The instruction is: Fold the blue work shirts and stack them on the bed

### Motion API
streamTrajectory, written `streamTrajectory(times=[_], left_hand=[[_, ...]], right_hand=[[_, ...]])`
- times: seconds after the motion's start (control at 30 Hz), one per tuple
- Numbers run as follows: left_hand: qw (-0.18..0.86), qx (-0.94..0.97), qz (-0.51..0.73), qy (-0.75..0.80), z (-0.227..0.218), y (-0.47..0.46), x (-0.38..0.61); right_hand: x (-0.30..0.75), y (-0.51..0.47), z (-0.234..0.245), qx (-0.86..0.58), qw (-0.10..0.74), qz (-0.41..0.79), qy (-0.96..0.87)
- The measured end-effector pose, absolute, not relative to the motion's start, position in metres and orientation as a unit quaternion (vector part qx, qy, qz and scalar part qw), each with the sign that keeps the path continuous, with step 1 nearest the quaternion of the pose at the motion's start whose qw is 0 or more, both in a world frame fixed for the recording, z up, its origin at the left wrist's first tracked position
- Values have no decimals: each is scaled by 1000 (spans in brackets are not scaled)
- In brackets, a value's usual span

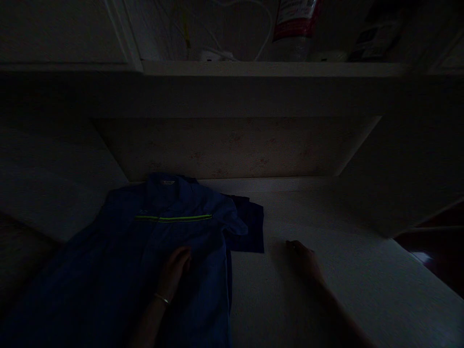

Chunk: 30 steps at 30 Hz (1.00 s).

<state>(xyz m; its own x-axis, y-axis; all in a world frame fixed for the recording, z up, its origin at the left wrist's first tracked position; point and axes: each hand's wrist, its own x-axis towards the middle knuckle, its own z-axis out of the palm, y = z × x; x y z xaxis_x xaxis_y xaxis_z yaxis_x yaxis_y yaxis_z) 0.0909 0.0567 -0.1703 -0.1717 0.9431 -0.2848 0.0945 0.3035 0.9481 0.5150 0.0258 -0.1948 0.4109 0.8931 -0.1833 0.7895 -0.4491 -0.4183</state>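
A blue short-sleeved shirt (pixel 119 261) with a collar and a yellow-green stripe across its chest lies spread out on a pale surface. Above its lower front is my left hand (pixel 176 263), fingers loosely curled and nothing visible in them; whether it touches the cloth is hard to tell in the dark. My right hand (pixel 302 256) is over the bare pale surface, to the right of the shirt, with its fingers drawn together and nothing visible in them. Partly under the shirt's sleeve lies a darker navy folded cloth (pixel 253 224).
Behind the pale surface (pixel 348 270) stands a back panel (pixel 235 150) with faint spots, flanked by side walls. Overhead, a shelf (pixel 275 68) carries a white cable (pixel 266 34), a bottle with a red and white label (pixel 295 21) and a dark container (pixel 377 38).
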Motion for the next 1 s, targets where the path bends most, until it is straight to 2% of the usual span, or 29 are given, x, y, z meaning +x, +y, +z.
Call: streamTrajectory(times=[0.3, 1.0], left_hand=[[494, 419, 422, 634, -172, 56, 89], [506, 409, 426, 629, -173, 56, 90]], right_hand=[[515, 27, -193, -840, 115, 193, -494], [511, 27, -186, -839, 130, 202, -488]])
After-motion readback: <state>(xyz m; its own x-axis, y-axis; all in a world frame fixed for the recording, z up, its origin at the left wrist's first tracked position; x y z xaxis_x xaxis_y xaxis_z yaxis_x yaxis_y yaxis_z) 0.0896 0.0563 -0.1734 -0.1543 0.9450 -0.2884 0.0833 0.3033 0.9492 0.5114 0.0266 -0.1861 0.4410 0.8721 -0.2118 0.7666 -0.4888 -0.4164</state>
